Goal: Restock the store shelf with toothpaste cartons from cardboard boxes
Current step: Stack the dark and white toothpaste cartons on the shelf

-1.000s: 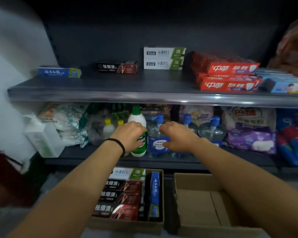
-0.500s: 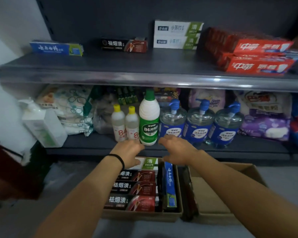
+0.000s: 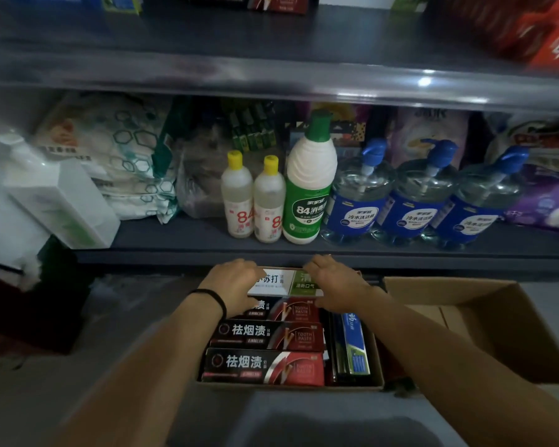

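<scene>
An open cardboard box (image 3: 291, 387) on the floor holds three dark red toothpaste cartons (image 3: 265, 366) lying flat, blue cartons (image 3: 352, 346) standing on edge, and a white-and-green toothpaste carton (image 3: 281, 282) at the far end. My left hand (image 3: 233, 285) curls over that carton's left end. My right hand (image 3: 336, 282) curls over its right end. The carton still lies in the box. The upper shelf (image 3: 271, 69) carries red cartons (image 3: 555, 43) at the right, with other cartons cut off by the top edge.
The lower shelf (image 3: 207, 250) just above my hands holds two small yellow-capped bottles (image 3: 239, 198), a green-capped disinfectant bottle (image 3: 310, 188), three blue pump bottles (image 3: 413, 201) and soft packs behind. A second cardboard box (image 3: 497, 317) stands open at the right.
My view has tipped down toward the floor box. Both hands came down from in front of the lower shelf's bottles and closed over the ends of the white-and-green carton.
</scene>
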`<action>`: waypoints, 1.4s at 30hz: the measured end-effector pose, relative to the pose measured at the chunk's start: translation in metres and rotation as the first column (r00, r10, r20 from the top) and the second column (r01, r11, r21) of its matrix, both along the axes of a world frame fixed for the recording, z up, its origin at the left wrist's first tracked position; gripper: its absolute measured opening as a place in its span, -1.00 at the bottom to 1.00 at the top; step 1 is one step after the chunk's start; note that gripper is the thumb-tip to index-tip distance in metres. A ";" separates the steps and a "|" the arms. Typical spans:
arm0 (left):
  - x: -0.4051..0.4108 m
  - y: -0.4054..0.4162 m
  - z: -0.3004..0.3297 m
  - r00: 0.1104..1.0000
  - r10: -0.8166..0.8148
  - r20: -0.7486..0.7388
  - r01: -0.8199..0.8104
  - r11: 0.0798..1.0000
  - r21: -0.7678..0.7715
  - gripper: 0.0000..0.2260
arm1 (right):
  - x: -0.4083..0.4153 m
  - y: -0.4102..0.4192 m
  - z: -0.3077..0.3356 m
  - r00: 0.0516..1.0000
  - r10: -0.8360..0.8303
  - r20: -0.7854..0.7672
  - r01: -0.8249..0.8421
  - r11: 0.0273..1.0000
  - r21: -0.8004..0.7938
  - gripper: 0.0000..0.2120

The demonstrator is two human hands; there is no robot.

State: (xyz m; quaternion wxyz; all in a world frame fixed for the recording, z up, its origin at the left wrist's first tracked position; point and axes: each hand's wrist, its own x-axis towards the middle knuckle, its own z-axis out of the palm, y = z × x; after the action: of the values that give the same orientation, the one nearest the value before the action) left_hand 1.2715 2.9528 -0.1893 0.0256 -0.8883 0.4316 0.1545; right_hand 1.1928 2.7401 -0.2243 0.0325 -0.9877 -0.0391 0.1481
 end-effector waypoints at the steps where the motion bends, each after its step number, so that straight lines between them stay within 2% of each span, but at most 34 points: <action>1: 0.001 0.000 -0.004 1.000 -0.004 -0.008 0.004 1.000 0.002 -0.56 | 0.001 0.000 -0.005 1.000 -0.004 -0.007 0.004 1.000 -0.010 -0.34; 9: 0.016 -0.009 -0.021 0.999 -0.012 -0.042 0.011 1.000 -0.009 -0.53 | 0.008 -0.006 -0.027 1.000 0.006 0.001 -0.006 0.998 -0.063 -0.42; 13: 0.017 -0.007 -0.026 0.998 0.003 -0.060 -0.004 1.000 -0.002 -0.53 | 0.012 -0.009 -0.029 1.000 0.006 0.026 -0.006 1.000 -0.002 -0.53; 21: 0.020 -0.004 -0.021 0.998 0.017 -0.054 -0.017 1.000 -0.006 -0.51 | 0.022 -0.012 -0.022 1.000 -0.001 0.026 0.001 1.000 0.002 -0.34; 29: 0.023 0.002 -0.016 0.998 0.036 -0.047 -0.037 0.999 -0.006 -0.51 | 0.028 -0.010 -0.009 0.994 -0.049 -0.099 0.053 0.998 0.041 -0.39; 42: 0.008 0.005 0.017 1.000 0.020 0.021 -0.019 0.997 -0.071 -0.56 | -0.010 -0.033 0.042 0.988 -0.151 0.043 0.142 0.976 0.167 -0.53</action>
State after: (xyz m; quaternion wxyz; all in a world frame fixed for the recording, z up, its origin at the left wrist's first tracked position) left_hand 1.2793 2.9583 -0.1723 -0.0027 -0.8944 0.4279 0.1299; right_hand 1.1827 2.7071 -0.1826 0.1228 -0.9856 0.0212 0.1140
